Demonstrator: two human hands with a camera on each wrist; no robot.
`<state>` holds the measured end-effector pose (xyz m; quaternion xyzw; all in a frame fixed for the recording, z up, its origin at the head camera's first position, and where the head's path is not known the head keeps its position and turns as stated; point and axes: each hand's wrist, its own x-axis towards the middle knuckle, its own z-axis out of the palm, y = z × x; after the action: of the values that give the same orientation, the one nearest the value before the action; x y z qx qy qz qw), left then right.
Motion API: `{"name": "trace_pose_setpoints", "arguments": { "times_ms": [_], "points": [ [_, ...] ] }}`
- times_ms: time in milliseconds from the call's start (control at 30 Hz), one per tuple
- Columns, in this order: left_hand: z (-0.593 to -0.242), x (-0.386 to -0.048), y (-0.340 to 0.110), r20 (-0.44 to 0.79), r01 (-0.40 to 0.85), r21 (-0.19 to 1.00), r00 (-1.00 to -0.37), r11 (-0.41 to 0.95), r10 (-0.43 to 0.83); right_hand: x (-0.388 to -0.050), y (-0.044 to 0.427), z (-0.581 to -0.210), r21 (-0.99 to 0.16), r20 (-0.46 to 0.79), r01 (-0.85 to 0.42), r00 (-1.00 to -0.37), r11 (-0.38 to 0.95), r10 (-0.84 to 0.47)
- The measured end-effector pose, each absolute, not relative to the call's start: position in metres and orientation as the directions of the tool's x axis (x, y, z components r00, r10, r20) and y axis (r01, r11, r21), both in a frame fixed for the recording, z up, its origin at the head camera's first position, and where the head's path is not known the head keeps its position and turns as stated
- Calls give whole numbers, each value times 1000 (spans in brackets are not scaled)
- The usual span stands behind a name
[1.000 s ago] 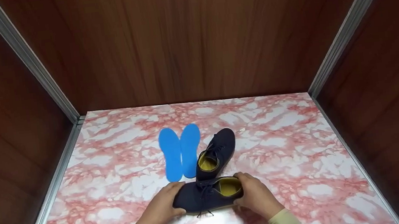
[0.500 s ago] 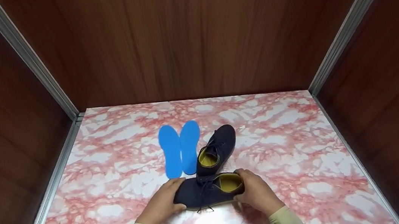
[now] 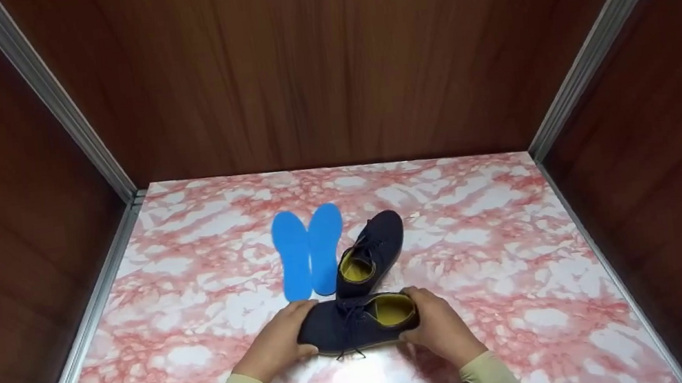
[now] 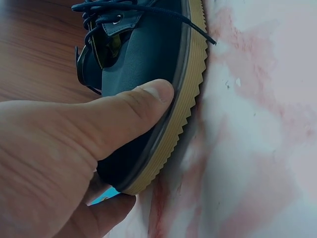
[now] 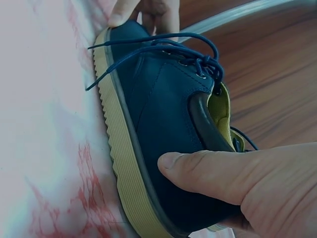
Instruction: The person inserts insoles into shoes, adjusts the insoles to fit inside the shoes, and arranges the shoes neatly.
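Note:
A dark navy lace-up shoe (image 3: pixel 325 327) with yellow lining and a tan ridged sole lies crosswise before me, toe to the left. My left hand (image 3: pixel 281 342) grips its toe end; in the left wrist view the thumb (image 4: pixel 133 106) presses the side just above the sole. Around the heel, my right hand (image 3: pixel 439 326) holds on, its thumb (image 5: pixel 193 168) against the side in the right wrist view. Behind it stands a matching shoe (image 3: pixel 386 238), toe pointing away to the right, its heel partly hidden by the held shoe. The fingers on the far side are mostly hidden.
Two blue insoles (image 3: pixel 292 256) lie side by side, left of the rear shoe. The surface (image 3: pixel 507 275) has a red and white marbled pattern. Dark wooden panels (image 3: pixel 326 69) with metal corner rails (image 3: pixel 597 49) enclose the back and both sides.
The whole scene has shifted slightly upward in the head view. Both hands keep their hold on the front shoe, and the rear shoe and insoles stay in place relative to the surface.

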<state>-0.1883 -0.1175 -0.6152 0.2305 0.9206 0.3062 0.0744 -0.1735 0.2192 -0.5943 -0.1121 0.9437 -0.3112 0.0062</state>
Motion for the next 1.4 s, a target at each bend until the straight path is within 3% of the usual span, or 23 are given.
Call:
{"name": "trace_pose_setpoints", "arguments": {
  "times_ms": [267, 600, 867, 1400],
  "points": [
    [-613, -189, -121, -45, 334, 623, -888, 708, 458, -172, 218, -595, -593, 64, -212, -974, 776, -218],
    [-616, -194, -127, -37, 254, 648, -931, 718, 363, -172, 219, -595, -595, 61, -217, -972, 774, -226],
    [-625, -192, -130, -103, 167, 628, -950, 760, 293, -172, 221, -594, -597, 75, -228, -970, 769, -230],
    [-618, -204, -136, 100, 68, 487, -995, 871, 21, -170, 221, -592, -590, 55, -217, -972, 777, -230]
  ]
}}
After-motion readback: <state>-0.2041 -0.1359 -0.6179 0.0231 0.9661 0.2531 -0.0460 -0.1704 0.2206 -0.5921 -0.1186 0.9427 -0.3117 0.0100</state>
